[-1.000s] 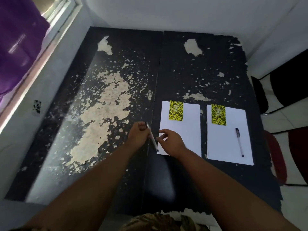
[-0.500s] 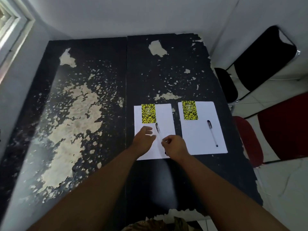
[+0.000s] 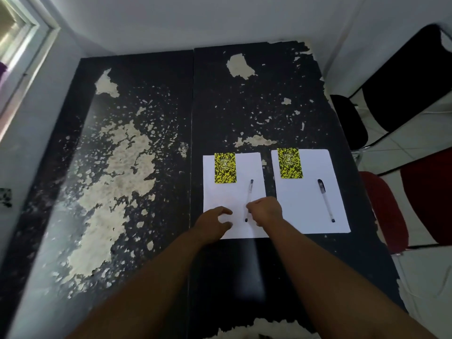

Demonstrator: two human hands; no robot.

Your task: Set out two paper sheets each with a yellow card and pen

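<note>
A black tabletop [image 3: 146, 216] with peeling paint carried two white sheets side by side. The left sheet [image 3: 227, 192] and the right sheet [image 3: 310, 206] each bore a yellow card, the left card [image 3: 225, 168] and the right card [image 3: 290, 163], at the far corner. The right pen [image 3: 325, 200] lay free. The left hand [image 3: 212, 222] rested loosely curled, its grip released, on the left sheet's near edge. The right hand [image 3: 266, 211] pinched the left pen [image 3: 249, 199], which lay on the sheet.
</note>
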